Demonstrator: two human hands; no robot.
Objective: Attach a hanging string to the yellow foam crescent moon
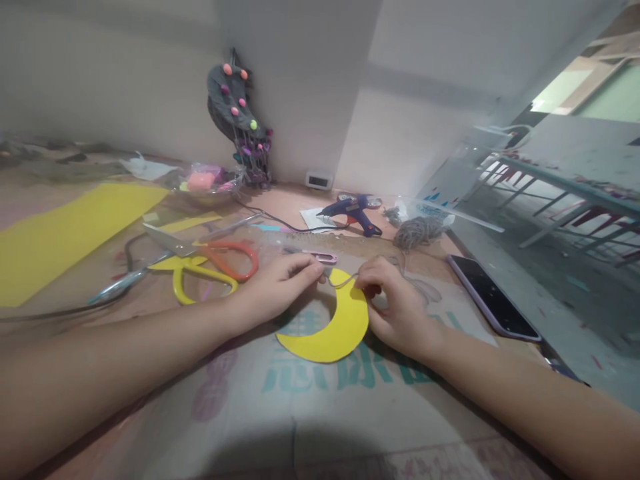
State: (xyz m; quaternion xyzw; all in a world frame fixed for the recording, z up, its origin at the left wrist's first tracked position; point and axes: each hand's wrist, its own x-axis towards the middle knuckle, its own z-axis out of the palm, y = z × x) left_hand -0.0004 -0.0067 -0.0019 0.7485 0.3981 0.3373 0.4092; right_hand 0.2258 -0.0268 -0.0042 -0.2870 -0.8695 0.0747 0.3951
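A yellow crescent moon cutout [350, 321] lies between my hands, its curve toward the right and its upper tip between my fingers. A strand of grey yarn [344, 284] crosses that upper tip. My left hand [273, 287] is closed, thumb and forefinger pinching the yarn's left part. On the other side my right hand [395, 307] is closed in a pinch on the yarn, against the moon's outer edge; its fingertips are partly hidden. Loose yarn trails behind the right hand to a grey yarn ball [420, 231].
Orange-and-yellow-handled scissors [233, 261] lie open left of my left hand, near yellow sheet material [75, 233]. A blue glue gun [357, 212] rests at the back. A phone [493, 297] lies at right by the table edge. A pompom-decorated grey moon [230, 100] leans on the wall.
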